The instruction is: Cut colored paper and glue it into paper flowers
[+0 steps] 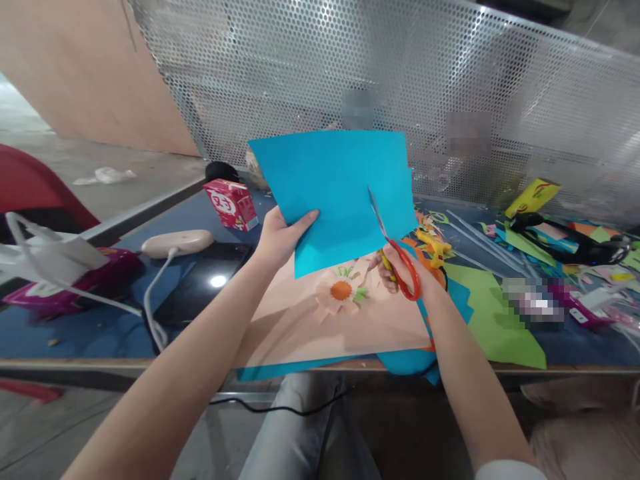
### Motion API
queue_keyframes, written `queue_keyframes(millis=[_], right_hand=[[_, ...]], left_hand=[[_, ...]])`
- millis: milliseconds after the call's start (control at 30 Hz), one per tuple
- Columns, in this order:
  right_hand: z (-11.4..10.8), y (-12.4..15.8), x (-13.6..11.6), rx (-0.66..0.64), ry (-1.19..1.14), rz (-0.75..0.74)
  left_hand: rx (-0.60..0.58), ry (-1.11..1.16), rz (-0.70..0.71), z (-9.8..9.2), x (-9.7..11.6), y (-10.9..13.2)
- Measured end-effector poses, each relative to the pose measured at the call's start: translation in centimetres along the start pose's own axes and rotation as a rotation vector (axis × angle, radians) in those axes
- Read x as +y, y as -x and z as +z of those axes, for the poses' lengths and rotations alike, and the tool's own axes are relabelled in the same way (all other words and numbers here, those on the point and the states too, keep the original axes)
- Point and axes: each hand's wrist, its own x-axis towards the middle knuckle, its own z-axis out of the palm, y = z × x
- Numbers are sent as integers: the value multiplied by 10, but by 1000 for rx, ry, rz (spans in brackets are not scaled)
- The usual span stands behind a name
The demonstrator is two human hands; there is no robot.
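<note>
Blue paper [340, 177] we're pinching in our left hand [278, 238]; our right hand [398, 265] is clamping fingers on red-handled scissors [391, 245]; at ten o'clock, a red carton [231, 204] is hiding its inside.

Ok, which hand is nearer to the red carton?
Left. The left hand, gripping the blue sheet, is just right of the red carton; the right hand, holding the scissors, is much farther right.

Left hand [281, 237]: blue sheet [335, 190]; right hand [399, 265]: scissors [393, 244].
</note>
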Motion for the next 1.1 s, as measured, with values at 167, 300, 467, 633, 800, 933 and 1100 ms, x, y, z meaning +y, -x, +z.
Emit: queue_keyframes(millis=[167,300,467,633,800,933,1100], right_hand=[[2,-3,0,82,60,-19],[8,-3,-4,55,-2,20],[11,-5,0,2,-87,-9],[8,-6,3,-14,-114,-30],[9,-3,-1,-1,-72,-46],[10,-1,-2,32,-93,-33],[8,-2,0,75,15,-93]], left_hand=[[-4,8,-5,-1,-5,-2],[-19,17,-44,-1,-5,-2],[-62,2,-108,1,-1,0],[-86,-3,-113,-2,0,-1],[-124,-19,-127,-5,2,-2],[-128,-29,-140,-5,5,-1],[-139,-25,-154,-6,4,-1]])
